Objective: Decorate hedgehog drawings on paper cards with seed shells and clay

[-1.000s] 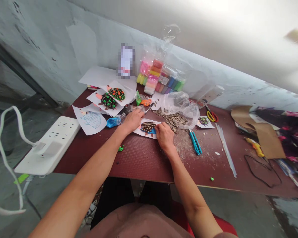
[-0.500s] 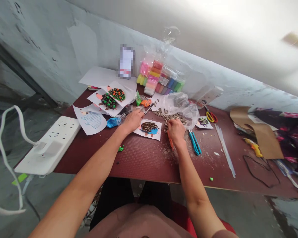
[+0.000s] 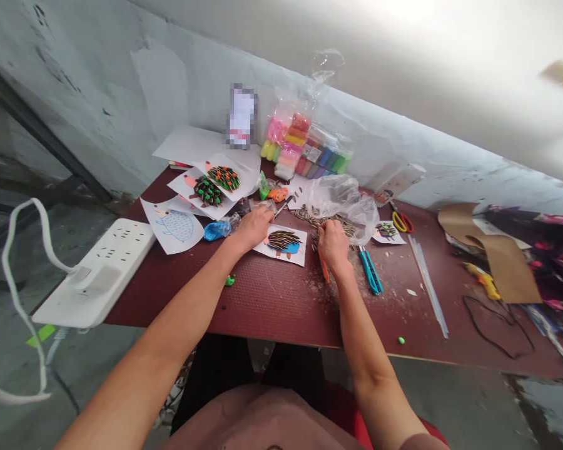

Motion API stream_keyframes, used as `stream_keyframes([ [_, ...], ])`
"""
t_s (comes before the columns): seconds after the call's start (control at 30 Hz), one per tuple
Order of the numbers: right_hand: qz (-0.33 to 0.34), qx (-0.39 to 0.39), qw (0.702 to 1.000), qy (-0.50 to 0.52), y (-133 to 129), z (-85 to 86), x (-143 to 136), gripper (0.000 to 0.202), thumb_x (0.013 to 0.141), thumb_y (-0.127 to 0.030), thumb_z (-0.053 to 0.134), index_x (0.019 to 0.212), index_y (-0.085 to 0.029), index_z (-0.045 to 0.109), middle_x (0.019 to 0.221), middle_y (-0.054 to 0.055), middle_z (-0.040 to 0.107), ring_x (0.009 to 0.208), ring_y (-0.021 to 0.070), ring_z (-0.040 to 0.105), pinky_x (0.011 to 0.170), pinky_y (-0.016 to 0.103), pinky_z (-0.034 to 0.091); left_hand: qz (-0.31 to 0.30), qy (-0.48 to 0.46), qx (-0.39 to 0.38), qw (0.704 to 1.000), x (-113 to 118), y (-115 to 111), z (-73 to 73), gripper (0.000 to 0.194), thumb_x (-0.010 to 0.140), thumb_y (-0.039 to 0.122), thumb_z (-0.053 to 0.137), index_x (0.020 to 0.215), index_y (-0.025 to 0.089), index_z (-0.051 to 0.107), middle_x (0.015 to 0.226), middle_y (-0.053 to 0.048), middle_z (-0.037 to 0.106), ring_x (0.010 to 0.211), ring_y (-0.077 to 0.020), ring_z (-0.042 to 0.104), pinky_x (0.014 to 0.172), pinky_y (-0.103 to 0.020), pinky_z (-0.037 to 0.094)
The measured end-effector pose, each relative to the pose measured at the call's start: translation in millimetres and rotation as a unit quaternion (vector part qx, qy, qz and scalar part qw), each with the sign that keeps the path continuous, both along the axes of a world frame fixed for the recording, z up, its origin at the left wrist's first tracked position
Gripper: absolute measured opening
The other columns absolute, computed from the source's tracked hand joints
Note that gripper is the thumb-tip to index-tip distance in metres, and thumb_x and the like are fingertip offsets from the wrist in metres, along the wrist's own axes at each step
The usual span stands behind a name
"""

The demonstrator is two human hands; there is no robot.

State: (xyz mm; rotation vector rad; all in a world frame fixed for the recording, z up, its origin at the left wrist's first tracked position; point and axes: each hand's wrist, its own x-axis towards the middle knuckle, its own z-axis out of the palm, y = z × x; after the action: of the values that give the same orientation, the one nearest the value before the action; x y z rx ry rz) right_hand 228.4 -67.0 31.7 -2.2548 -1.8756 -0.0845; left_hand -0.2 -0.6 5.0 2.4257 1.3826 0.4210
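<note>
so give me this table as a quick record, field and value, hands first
left hand: at the left edge of a white paper card with a dark-spined, blue-bodied hedgehog; grip unclear
right hand: fingertips at the heap of striped brownish seeds; anything pinched is hidden
under right hand: slim orange object, partly covered
right of right hand: blue-handled cutter; scissors with red and yellow handles farther back
far left: long white plastic power strip
surface: dark red tabletop
</note>
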Motion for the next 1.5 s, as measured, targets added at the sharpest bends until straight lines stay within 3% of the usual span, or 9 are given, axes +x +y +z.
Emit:
stream_keyframes([
  [0.13, 0.006, 0.029, 0.997, 0.068, -17, 1.5, -3, 0.022, 0.099, -0.022, 0.044, 0.101, -0.017, 0.065, 0.101, 0.012, 0.071, 0.091, 0.023, 0.062, 0.076, 0.03, 0.04, -0.004, 0.009, 0.004, 1.0, 0, 0, -1.6, 0.027, 0.096, 0.01, 0.046, 0.104, 0.013, 0.071, 0.114, -0.014, 0.066, 0.108, -0.026, 0.063, 0.095, -0.036, 0.052],
  [0.47, 0.045, -0.018, 0.983, 0.176, -51, -3.1, -28, 0.02, 0.093, -0.024, 0.053, 0.097, -0.022, 0.073, 0.096, 0.005, 0.077, 0.084, 0.0195, 0.067, 0.077, 0.028, 0.045, 0.0, 0.012, 0.022, 1.0, 1, -1, -6.3, 0.029, 0.096, 0.009, 0.045, 0.105, 0.012, 0.072, 0.113, -0.016, 0.065, 0.106, -0.026, 0.063, 0.094, -0.037, 0.052],
  [0.77, 0.033, 0.021, 0.988, 0.15, -47, -8.9, -36, 0.016, 0.094, -0.025, 0.058, 0.089, -0.02, 0.073, 0.097, 0.008, 0.073, 0.089, 0.0203, 0.065, 0.079, 0.029, 0.044, 0.0, 0.009, 0.013, 1.0, 0, 0, -5.9, 0.026, 0.096, 0.01, 0.046, 0.104, 0.014, 0.071, 0.114, -0.015, 0.065, 0.107, -0.0256, 0.063, 0.094, -0.035, 0.052],
  [1.5, 0.027, -0.009, 0.995, 0.1, -43, -14.8, -37, 0.02, 0.097, -0.024, 0.053, 0.096, -0.02, 0.072, 0.101, 0.009, 0.073, 0.091, 0.0204, 0.065, 0.077, 0.029, 0.043, -0.005, 0.015, 0.014, 1.0, 0, 0, -6.3, 0.026, 0.097, 0.011, 0.047, 0.106, 0.013, 0.071, 0.113, -0.015, 0.065, 0.108, -0.0268, 0.063, 0.096, -0.037, 0.051],
])
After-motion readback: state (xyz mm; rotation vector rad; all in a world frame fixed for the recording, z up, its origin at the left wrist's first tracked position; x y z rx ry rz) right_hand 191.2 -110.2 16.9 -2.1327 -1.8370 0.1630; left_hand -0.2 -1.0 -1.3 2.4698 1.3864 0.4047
